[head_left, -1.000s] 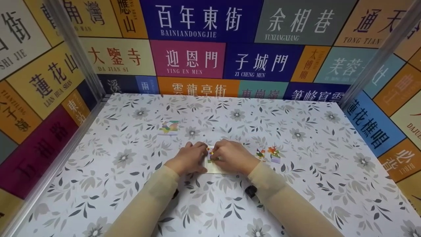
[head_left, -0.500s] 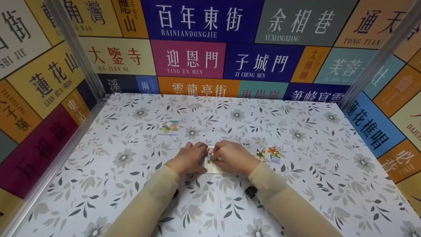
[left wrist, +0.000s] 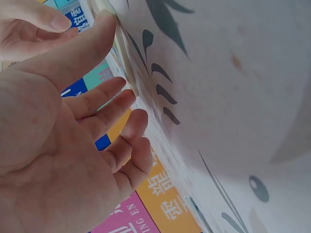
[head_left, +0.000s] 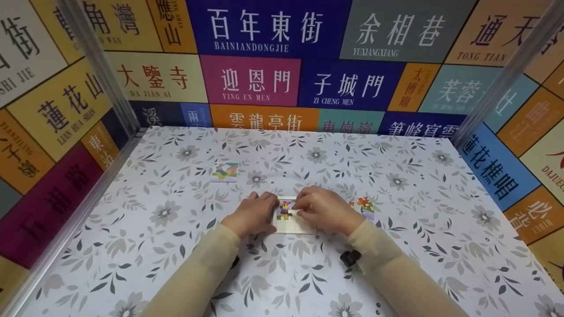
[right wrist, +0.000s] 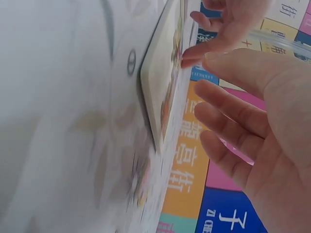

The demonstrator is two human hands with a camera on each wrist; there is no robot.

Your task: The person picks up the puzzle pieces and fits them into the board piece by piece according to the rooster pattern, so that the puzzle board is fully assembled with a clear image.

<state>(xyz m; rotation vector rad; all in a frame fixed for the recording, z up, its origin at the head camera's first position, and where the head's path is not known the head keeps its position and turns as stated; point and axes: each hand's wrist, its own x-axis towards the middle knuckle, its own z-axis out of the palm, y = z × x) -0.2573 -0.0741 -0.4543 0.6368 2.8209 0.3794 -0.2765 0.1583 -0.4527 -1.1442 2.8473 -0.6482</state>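
Observation:
A pale, shallow board [head_left: 288, 227] lies on the table in the head view, with several small colourful jigsaw pieces [head_left: 284, 210] at its left side. My left hand [head_left: 253, 212] rests at the board's left edge; in the left wrist view its thumb touches the rim and its other fingers are loosely bent. My right hand [head_left: 329, 209] hovers over the board's right part, its fingertips beside the pieces. Loosely curled fingers [right wrist: 228, 119] and the thumb show in the right wrist view with nothing seen between them. The right hand covers part of the board.
More loose colourful jigsaw pieces [head_left: 365, 206] lie to the right of my right hand, partly hidden by it. A colourful picture card [head_left: 226, 171] lies farther back on the left. Sign-patterned panels [head_left: 253, 81] stand around the flower-printed table [head_left: 383, 255].
My right hand has drawn back to the right, uncovering more of the jigsaw pieces on the board and hiding part of the loose ones. The left hand stays nearly still.

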